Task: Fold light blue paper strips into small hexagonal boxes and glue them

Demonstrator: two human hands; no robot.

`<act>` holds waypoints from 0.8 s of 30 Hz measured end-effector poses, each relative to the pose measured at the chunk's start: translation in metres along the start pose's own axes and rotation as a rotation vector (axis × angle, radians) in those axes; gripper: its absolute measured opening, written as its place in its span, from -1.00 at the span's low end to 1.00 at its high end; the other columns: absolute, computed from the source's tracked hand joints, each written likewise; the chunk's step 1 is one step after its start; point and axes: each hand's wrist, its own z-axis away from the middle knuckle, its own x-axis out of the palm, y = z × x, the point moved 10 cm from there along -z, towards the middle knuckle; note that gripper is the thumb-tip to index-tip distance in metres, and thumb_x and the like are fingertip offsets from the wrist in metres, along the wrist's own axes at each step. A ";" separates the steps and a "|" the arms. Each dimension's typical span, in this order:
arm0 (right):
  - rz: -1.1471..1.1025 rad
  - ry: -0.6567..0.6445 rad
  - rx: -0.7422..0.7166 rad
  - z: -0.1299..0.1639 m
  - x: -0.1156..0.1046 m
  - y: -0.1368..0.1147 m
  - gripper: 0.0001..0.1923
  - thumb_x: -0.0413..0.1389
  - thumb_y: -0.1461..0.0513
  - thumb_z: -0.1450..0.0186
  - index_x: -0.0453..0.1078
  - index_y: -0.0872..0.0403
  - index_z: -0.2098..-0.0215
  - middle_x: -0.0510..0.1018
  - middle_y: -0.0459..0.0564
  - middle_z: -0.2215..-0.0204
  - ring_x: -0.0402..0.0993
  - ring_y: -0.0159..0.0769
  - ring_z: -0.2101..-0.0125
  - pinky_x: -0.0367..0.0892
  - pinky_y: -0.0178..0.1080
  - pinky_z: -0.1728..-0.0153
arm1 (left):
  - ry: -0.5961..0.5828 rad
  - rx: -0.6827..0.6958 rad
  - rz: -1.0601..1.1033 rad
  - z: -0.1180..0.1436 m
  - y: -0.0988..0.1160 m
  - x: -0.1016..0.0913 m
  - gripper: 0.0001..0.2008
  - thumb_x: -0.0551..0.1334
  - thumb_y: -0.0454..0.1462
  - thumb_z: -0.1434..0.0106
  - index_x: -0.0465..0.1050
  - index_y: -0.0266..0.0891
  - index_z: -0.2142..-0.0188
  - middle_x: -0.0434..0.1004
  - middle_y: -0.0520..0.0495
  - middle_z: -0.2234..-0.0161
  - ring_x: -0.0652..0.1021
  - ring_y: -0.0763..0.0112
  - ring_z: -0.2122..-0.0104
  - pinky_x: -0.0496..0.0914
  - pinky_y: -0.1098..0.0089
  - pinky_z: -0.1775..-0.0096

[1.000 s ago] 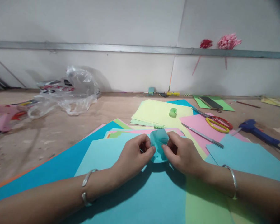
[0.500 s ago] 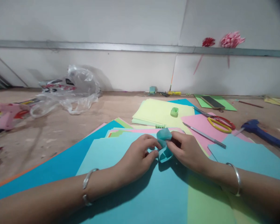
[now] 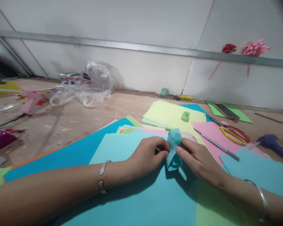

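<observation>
A folded light blue paper piece (image 3: 174,147) is held upright between my two hands, over a large light blue sheet (image 3: 141,194). My left hand (image 3: 151,153) pinches its left side with thumb and fingertips. On the other side my right hand (image 3: 199,160) grips the paper's right edge, the thumb on its near face. Some of the right fingertips are hidden behind the paper. Just beyond it a small green pleated paper strip (image 3: 169,128) shows in part. A small green folded paper loop (image 3: 185,116) rests on the pale yellow sheets (image 3: 165,113).
Scissors (image 3: 233,131), a grey pen (image 3: 217,144) and a blue glue gun (image 3: 273,146) lie to the right. A phone (image 3: 226,110) is farther back. At left are a pink glue gun (image 3: 31,101) and a clear plastic bag (image 3: 91,88). Paper flowers (image 3: 256,48) hang on the wall rail.
My head view has turned to the left, so the scene sits farther right. Both hands keep hold of the folded paper, whose middle now looks straighter and more stretched out.
</observation>
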 end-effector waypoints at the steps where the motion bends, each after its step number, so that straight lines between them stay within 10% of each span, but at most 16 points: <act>1: -0.008 0.006 0.010 -0.001 0.000 0.001 -0.65 -0.03 0.08 -0.33 0.04 0.01 0.56 0.24 -0.17 0.63 0.15 -0.38 0.58 0.08 -0.30 0.56 | -0.003 0.006 0.005 0.000 0.000 0.001 -0.89 0.17 -0.43 -0.11 0.42 -0.23 0.42 0.52 0.02 0.44 0.47 0.41 0.39 0.36 0.39 0.29; 7: -0.028 0.042 0.058 -0.001 -0.004 0.011 -0.74 -0.02 0.10 -0.32 0.31 0.07 0.44 0.42 -0.09 0.55 0.28 -0.33 0.50 0.17 -0.26 0.50 | 0.003 -0.063 0.322 0.000 -0.011 0.005 -0.84 0.19 -0.41 -0.12 0.25 -0.21 0.31 0.41 0.03 0.41 0.44 0.41 0.38 0.32 0.37 0.31; 13: -0.056 0.131 0.046 0.001 -0.014 0.011 -0.73 -0.01 0.09 -0.34 0.33 0.08 0.42 0.41 -0.09 0.52 0.29 -0.33 0.48 0.23 -0.26 0.45 | -0.374 -0.169 0.892 0.008 0.000 0.047 -0.40 0.42 -0.36 0.03 0.19 -0.22 0.02 0.41 -0.03 0.24 0.47 0.41 0.25 0.33 0.35 0.21; 24: -0.170 0.144 -0.039 -0.001 -0.023 0.003 -0.68 -0.04 0.03 -0.40 0.36 0.07 0.35 0.47 -0.06 0.49 0.40 -0.31 0.48 0.35 -0.28 0.46 | -0.350 -0.062 0.714 0.006 0.002 0.043 -0.60 0.31 -0.40 0.07 0.30 -0.25 0.20 0.29 0.08 0.42 0.33 0.48 0.42 0.24 0.39 0.38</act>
